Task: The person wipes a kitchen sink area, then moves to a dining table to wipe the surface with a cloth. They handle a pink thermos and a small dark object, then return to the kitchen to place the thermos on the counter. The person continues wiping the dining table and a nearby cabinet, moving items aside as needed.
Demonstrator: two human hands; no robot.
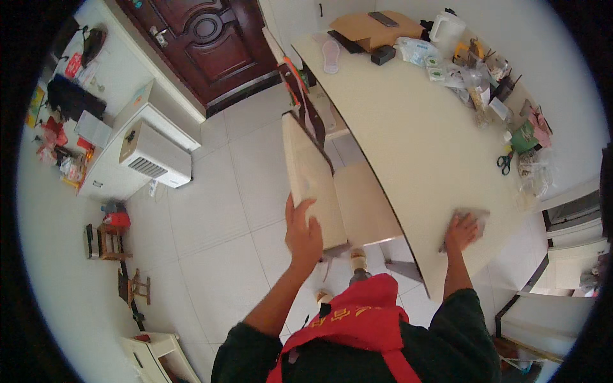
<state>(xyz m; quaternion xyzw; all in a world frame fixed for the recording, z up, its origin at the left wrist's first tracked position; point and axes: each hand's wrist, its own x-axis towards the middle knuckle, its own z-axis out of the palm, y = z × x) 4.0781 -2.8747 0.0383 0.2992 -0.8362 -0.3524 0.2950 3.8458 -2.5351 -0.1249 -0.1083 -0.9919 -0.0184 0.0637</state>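
My left hand (305, 234) grips the near end of a cream chair backrest (311, 167), with fingers on its outer side and the thumb over the top edge. The chair's pale seat (366, 198) is partly under the table. My right hand (462, 232) lies on a greyish cloth (480, 218), pressing it flat against the cream tabletop (407, 139) near its near right end. Part of the cloth is hidden under the palm.
Scissors (504, 163), plastic bags (536, 177), a white kettle (447, 27) and a cardboard box (371, 28) line the table's wall side. An insole (331, 56) lies at the far end. Beyond my chair stands another chair (301, 95). A white air cooler (155, 155) is left.
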